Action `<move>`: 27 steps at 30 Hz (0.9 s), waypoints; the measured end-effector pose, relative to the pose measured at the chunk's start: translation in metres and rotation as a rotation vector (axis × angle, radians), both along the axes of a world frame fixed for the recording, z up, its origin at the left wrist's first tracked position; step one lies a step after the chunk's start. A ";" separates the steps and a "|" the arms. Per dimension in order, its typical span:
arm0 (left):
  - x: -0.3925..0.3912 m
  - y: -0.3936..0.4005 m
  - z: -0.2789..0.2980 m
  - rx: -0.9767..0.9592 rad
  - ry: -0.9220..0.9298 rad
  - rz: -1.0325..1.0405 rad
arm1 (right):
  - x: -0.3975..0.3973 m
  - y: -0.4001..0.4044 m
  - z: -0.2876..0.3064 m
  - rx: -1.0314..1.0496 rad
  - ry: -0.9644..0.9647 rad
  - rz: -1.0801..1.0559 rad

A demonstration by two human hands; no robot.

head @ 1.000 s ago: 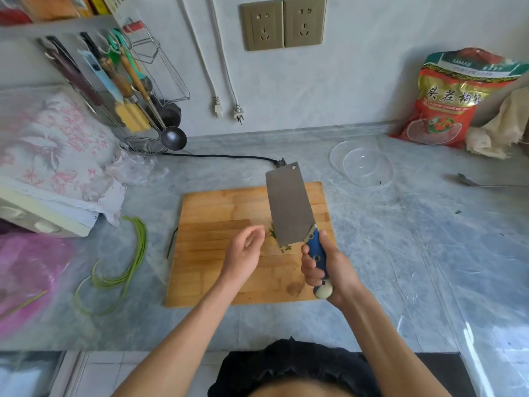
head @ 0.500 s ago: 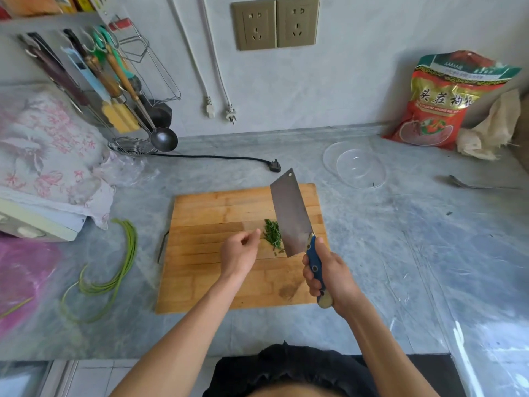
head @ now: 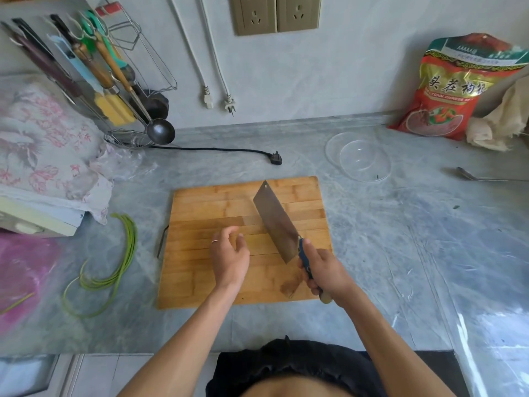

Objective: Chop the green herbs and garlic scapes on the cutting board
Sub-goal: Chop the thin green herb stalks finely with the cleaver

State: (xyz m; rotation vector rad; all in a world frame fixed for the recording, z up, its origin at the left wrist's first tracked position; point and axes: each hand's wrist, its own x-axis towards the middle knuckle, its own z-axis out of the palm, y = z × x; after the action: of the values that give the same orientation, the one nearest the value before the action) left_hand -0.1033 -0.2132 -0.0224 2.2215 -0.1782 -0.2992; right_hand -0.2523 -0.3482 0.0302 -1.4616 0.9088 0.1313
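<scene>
My right hand (head: 323, 269) is wrapped round the blue handle of the cleaver (head: 277, 222), whose broad blade slants across the middle of the cutting board (head: 200, 270). My left hand (head: 229, 253) hovers just beside the blade with fingers loosely curled, holding nothing; a ring sits on one finger. The chopped herbs do not show: the blade and my left hand cover that part of the board, so I cannot tell where they lie. The garlic scapes (head: 120, 259) lie off the board to its left, a long green bundle curving on the counter (head: 400, 253), well apart from my hands.

Behind the board a black plug and cord (head: 274, 158) trail across the counter. To the right of that sits a clear glass bowl (head: 359, 157), and further right a spoon (head: 469, 176). A red and gold bag (head: 455, 87) leans on the wall, a pale cloth (head: 501, 121) bunched next to it. At far left a floral cloth (head: 43, 138) drapes over something boxy, with pink plastic (head: 20, 276) below it. A wire rack (head: 94, 70) on the wall hangs utensils, a ladle (head: 160, 131) among them. Two sockets (head: 276, 12) sit high on the grey wall, with two white plugs (head: 219, 101) dangling beneath. The counter is grey marbled stone, glossy at the right
</scene>
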 end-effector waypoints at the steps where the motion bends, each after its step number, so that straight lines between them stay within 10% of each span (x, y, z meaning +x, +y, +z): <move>1: 0.000 0.000 -0.001 0.002 -0.003 -0.005 | -0.001 -0.003 0.001 -0.008 -0.003 -0.020; 19: 0.005 -0.001 -0.007 0.065 -0.075 -0.052 | 0.001 0.002 0.015 0.091 -0.068 -0.033; 27: 0.009 -0.043 -0.015 0.179 -0.258 -0.491 | -0.009 -0.026 0.007 -0.443 0.043 -0.005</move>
State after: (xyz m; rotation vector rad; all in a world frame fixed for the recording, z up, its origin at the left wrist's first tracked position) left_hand -0.0943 -0.2561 -0.0372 2.3652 -0.8730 -0.2990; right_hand -0.2612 -0.3741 0.0371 -1.8703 1.0184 -0.0477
